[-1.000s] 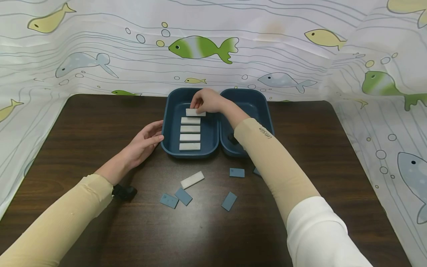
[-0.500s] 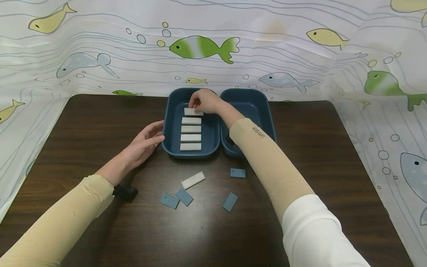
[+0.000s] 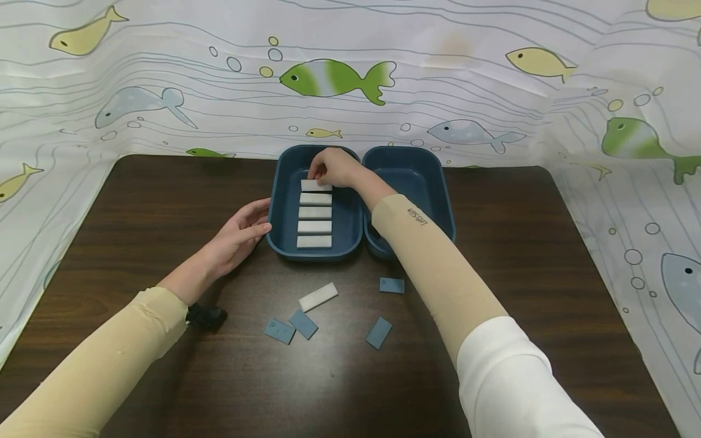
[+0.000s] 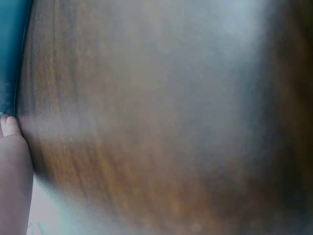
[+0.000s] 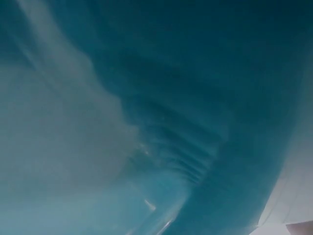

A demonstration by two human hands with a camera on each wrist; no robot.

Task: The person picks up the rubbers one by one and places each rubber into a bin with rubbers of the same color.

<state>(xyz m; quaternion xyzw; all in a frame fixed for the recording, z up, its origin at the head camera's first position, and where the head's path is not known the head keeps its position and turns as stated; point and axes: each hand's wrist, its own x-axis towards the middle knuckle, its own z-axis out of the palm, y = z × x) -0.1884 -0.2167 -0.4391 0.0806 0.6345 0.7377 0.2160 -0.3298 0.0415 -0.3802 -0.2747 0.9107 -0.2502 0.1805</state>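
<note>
My right hand (image 3: 338,166) reaches into the left half of a dark blue two-part box (image 3: 346,228), thumb and fingers pinching a white rectangular tile (image 3: 313,185). That tile lies at the far end of a column of white tiles (image 3: 314,213) spaced evenly on the box floor. My left hand (image 3: 237,239) rests against the box's outer left wall, with thumb and fingertips at the rim. In the left wrist view, its fingertips (image 4: 10,126) touch the blue wall (image 4: 11,58). The right wrist view shows only blurred blue box wall (image 5: 234,122).
On the brown table (image 3: 230,383) in front lie a loose white tile (image 3: 319,297) and several blue tiles (image 3: 379,333). My right forearm crosses the box's right half (image 3: 408,176). A fish-patterned sheet (image 3: 219,115) stands behind the table.
My right hand has shifted the pinched white tile slightly left, bringing it closer in line with the column. The left hand has stayed at the box wall.
</note>
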